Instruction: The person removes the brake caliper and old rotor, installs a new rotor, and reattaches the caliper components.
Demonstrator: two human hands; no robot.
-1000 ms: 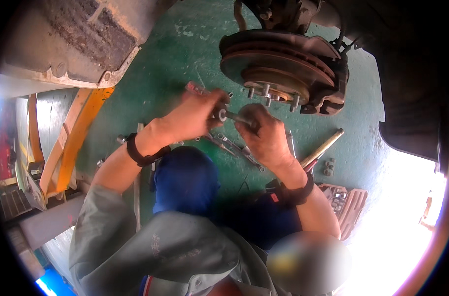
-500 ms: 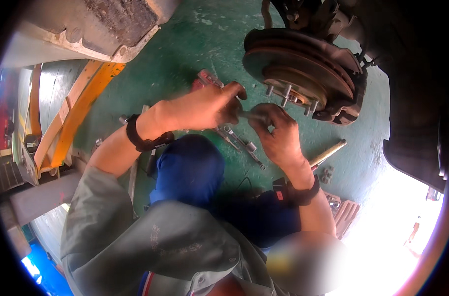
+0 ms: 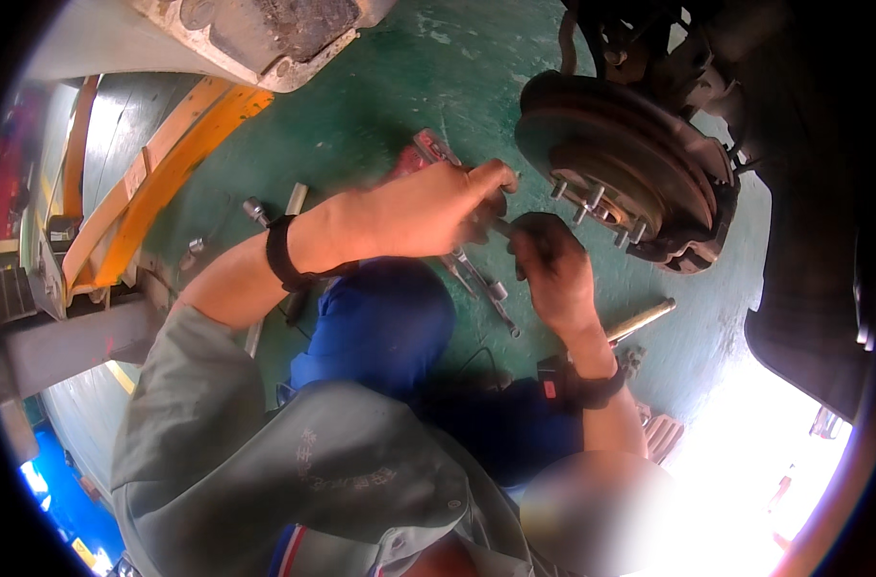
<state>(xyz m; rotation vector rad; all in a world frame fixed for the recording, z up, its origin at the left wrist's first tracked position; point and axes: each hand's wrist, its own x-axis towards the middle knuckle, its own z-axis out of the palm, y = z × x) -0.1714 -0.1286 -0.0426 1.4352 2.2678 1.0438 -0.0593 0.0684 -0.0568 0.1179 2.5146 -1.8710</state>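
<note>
My left hand reaches in from the left, its fingers curled and darkened with grime. What it may hold is hidden behind the fingers. Facing it, my right hand is closed in a pinch. A small, dark grey slim piece shows in the narrow gap between the two hands, and it is too blurred to name. Just beyond them, at the upper right, a rusty brake disc sits on its hub with several wheel studs pointing toward me. Both hands are apart from the disc.
Wrenches lie on the green floor under my hands, beside a red tool. A socket tool lies left, a wooden handle right. An orange lift arm stands left; a dark wheel-arch panel hangs right.
The view has shifted, so the disc now appears farther right and lower. My hands stay close together, and the grey piece between them shows less than before.
</note>
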